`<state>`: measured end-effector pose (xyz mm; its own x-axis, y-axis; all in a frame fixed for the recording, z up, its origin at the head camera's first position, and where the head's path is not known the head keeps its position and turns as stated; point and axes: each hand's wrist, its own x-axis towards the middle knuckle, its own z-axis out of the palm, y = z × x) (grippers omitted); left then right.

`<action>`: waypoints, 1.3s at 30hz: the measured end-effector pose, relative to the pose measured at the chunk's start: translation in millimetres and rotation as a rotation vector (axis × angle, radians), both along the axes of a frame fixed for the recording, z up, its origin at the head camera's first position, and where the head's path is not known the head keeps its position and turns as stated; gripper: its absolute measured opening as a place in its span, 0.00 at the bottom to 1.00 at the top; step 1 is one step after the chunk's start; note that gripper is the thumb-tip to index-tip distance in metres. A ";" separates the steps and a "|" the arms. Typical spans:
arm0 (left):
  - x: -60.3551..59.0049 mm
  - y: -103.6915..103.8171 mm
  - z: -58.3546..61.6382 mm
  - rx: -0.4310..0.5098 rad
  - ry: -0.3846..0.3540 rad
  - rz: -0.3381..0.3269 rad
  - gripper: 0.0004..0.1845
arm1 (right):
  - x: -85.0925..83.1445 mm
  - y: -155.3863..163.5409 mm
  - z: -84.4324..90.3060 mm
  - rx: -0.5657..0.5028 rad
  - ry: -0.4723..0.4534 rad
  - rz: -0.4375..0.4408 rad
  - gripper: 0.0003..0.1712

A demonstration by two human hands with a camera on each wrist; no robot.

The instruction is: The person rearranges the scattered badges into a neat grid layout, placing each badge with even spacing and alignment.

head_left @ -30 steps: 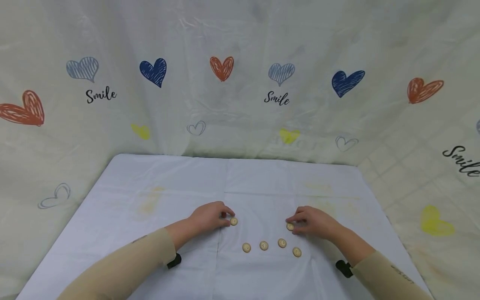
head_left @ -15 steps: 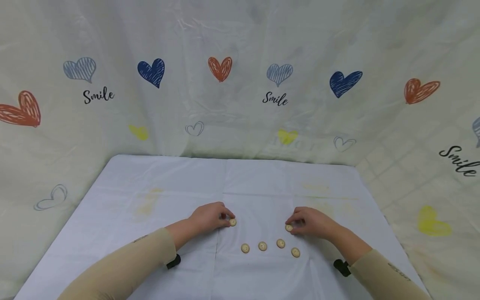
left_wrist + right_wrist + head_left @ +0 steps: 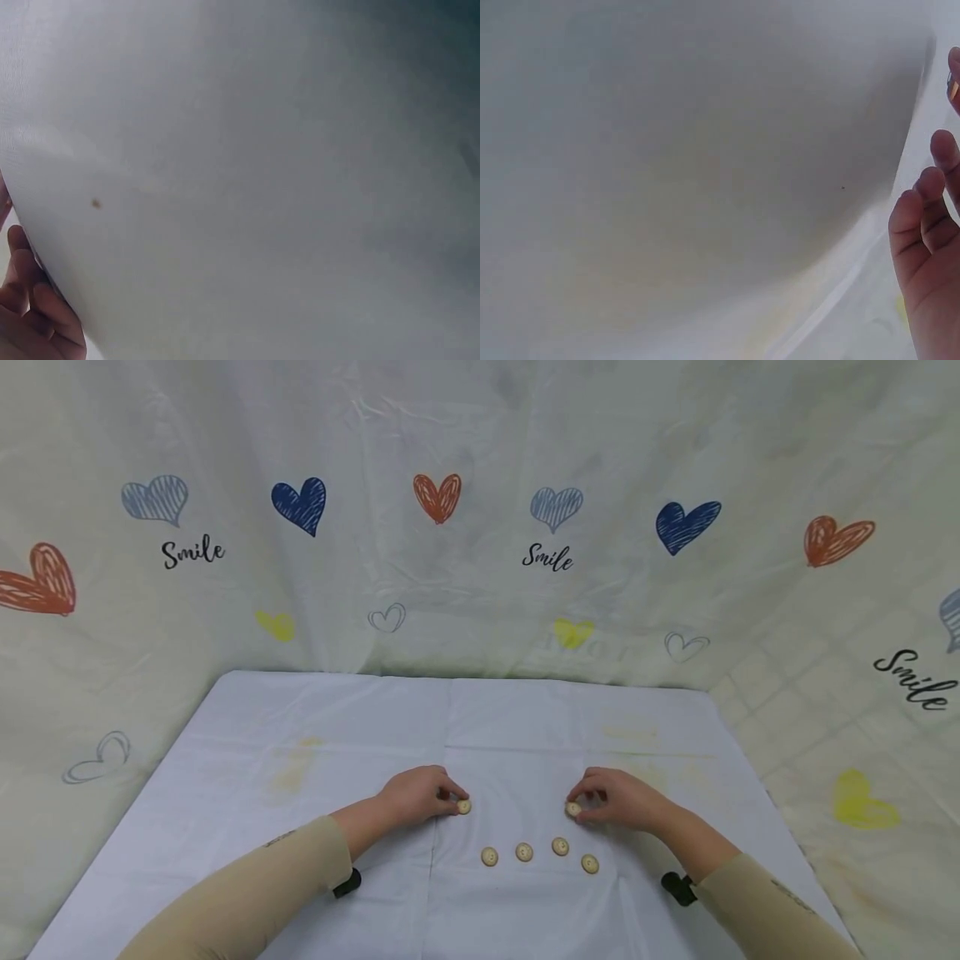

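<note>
button [image 3: 465,807] pinched at fingertips of left hand [image 3: 418,796], second button [image 3: 573,810] likewise in right hand [image 3: 621,798]; round, no long axis; farther from near edge of table [image 3: 367,714] than four loose buttons [image 3: 524,852].

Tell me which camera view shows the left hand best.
The head view: the left hand is uncropped, pinching a button. Left wrist view: only part, fingers at the left edge. Right wrist view: none.

4 buttons [image 3: 524,852] lie on the table [image 3: 375,718].
</note>
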<state>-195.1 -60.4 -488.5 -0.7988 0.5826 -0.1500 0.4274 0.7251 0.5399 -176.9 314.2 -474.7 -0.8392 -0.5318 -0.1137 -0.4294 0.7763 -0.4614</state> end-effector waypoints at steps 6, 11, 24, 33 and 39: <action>-3.6 -3.0 -4.0 0.018 -0.012 0.003 0.12 | -9.9 -11.8 5.5 0.014 -0.024 -0.015 0.09; -3.2 -4.9 -2.3 0.035 -0.028 0.016 0.12 | -23.7 -28.2 8.2 0.037 -0.036 -0.014 0.08; -6.8 -3.3 -4.1 0.057 -0.049 0.013 0.11 | -66.3 -84.3 9.1 0.034 -0.071 0.020 0.08; -7.9 -0.5 -4.0 0.054 -0.079 0.010 0.11 | -86.6 -118.9 0.5 0.057 -0.111 -0.010 0.06; -8.8 -0.3 -4.6 0.048 -0.081 0.007 0.11 | -95.8 -130.9 -1.8 0.063 -0.127 -0.025 0.07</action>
<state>-203.9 -60.7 -493.1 -0.7891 0.5854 -0.1860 0.3763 0.7001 0.6069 -272.7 183.3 -476.6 -0.8288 -0.4994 -0.2524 -0.3506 0.8150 -0.4613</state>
